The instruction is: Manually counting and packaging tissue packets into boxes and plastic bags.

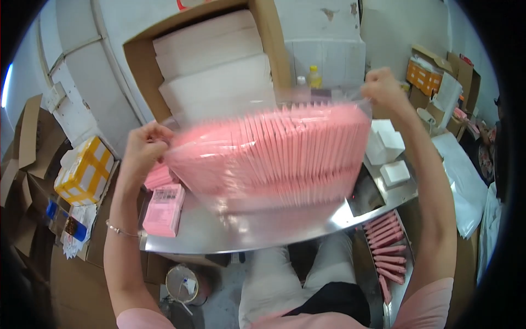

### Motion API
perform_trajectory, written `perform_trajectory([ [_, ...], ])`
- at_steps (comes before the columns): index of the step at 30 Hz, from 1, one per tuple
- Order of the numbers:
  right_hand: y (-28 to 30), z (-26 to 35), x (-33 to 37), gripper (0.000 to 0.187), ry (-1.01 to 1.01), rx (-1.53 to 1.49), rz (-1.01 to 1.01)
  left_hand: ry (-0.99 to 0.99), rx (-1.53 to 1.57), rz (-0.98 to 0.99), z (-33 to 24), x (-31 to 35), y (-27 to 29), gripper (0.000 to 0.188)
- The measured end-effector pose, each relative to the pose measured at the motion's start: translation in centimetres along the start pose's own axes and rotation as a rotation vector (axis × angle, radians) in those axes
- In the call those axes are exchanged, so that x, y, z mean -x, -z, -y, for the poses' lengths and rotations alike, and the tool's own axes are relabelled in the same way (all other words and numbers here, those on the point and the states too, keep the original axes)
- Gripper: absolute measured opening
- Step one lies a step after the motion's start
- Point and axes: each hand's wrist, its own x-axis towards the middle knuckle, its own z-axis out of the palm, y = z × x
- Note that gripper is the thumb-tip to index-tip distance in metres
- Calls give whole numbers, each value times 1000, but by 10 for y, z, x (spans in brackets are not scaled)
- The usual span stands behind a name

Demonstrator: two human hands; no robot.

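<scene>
A large clear plastic bag [268, 156] packed with rows of flat pink packets hangs between my hands over the metal table [235, 241]. My left hand [145, 143] is closed on the bag's upper left corner. At the upper right corner, my right hand [383, 88] pinches the film and stands higher than the left. The bag is slightly blurred, and its lower edge is close above the tabletop; I cannot tell whether it touches. Left of the bag, a stack of pink packets [164, 211] lies on the table, by my left forearm.
Behind the bag stands a tall open carton [282, 60] with white bundles. Small white boxes [394, 172] sit at the table's right. A tray of pink packets [388, 247] is beside my right leg. At left are a yellow-taped box [85, 170] and a blue-capped bottle [74, 226]; a bin [185, 282] is below.
</scene>
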Motion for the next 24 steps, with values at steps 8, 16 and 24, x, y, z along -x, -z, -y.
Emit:
perform_trajectory([
  [8, -56, 140, 15, 43, 492, -152, 96, 73, 286, 20, 17, -12, -25, 29],
  [16, -42, 140, 26, 35, 429, -358, 414, -99, -60, -112, 30, -43, -41, 30],
  [24, -49, 160, 47, 11, 737, -5, -243, 170, 787, -28, -4, -6, -58, 23],
])
